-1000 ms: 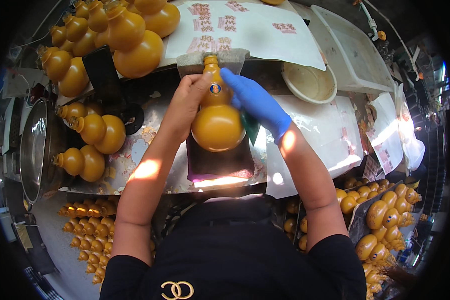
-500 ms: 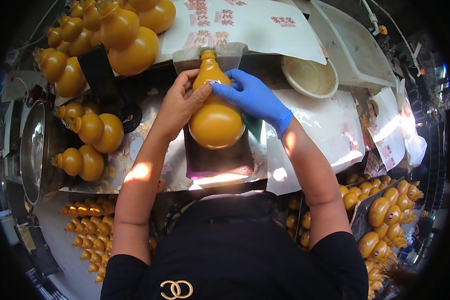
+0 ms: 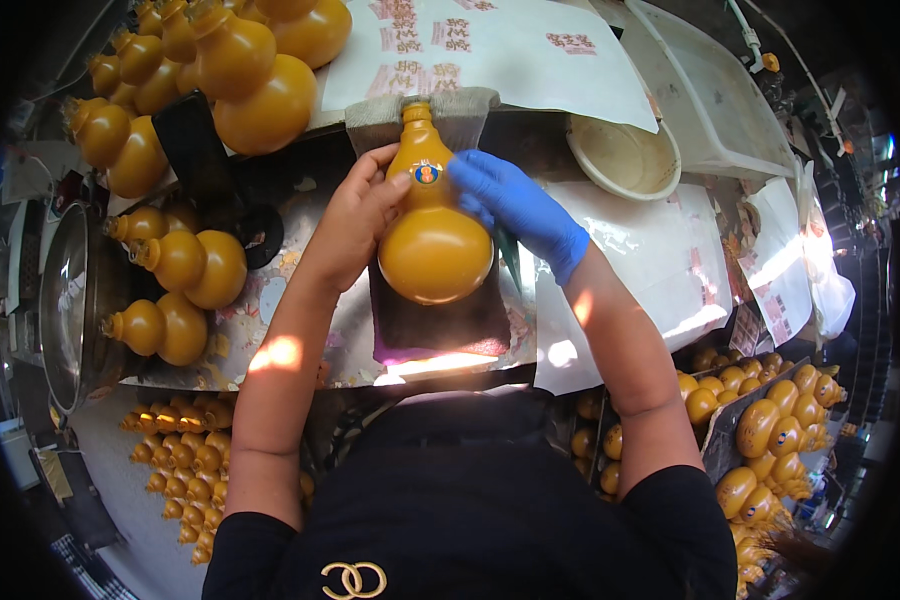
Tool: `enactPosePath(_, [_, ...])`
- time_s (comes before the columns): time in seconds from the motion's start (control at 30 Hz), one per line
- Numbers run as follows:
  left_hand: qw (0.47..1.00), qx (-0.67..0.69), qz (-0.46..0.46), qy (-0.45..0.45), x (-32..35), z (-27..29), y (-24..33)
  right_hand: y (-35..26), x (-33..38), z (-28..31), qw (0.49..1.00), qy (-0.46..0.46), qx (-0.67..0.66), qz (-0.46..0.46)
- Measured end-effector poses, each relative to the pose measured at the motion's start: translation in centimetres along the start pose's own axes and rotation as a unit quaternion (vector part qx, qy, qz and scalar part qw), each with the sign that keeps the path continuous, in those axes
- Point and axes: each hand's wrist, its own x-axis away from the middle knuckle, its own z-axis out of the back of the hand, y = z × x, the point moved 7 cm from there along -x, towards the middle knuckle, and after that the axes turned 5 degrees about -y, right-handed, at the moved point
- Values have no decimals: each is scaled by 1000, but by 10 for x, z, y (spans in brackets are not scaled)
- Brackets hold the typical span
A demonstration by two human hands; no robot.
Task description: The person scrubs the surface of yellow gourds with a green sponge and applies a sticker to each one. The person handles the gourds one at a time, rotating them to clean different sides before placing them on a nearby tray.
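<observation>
A glossy mustard-yellow gourd-shaped bottle [image 3: 436, 258] lies in front of me with its narrow neck pointing away. A small round blue-and-orange sticker [image 3: 427, 174] shows on its upper bulb. My left hand [image 3: 353, 222], bare, is wrapped round the left side of that bulb, thumb on top near the sticker. On the other side, my right hand [image 3: 518, 208] in a blue glove rests bent fingers against the bulb; some of its fingertips are hidden. Beneath the bottle are a dark pad [image 3: 440, 330] and, at the neck, a grey cloth [image 3: 470, 103].
Similar gourd bottles [image 3: 265, 105] crowd the far left of the table, with more [image 3: 183, 328] nearer. White sheets with cut-out stickers [image 3: 510, 60], a pale bowl [image 3: 625, 160] and a clear bin [image 3: 715, 90] lie to the far right. Crates of smaller gourds [image 3: 770, 420] stand below.
My right thumb has come off the sticker, and the gloved hand has shifted slightly right, uncovering the sticker. My left thumb has drawn back a little too. The bottle stays nearly in place.
</observation>
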Motion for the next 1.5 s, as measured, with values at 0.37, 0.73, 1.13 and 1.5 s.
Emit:
enactPosePath(0.37, [992,-112,-21,43,-9,-8,3,-7,-4,1,986,95,133,23])
enactPosePath(0.73, [992,-105,-73,23,-5,-1,0,7,-7,0,996,83,-15,12])
enactPosePath(1.13, [996,-53,-15,-76,-3,-7,0,-3,64,5,949,124,-287,45])
enactPosePath(1.5, [993,73,-4,-93,0,-4,1,-95,72,-61,716,108,534,437])
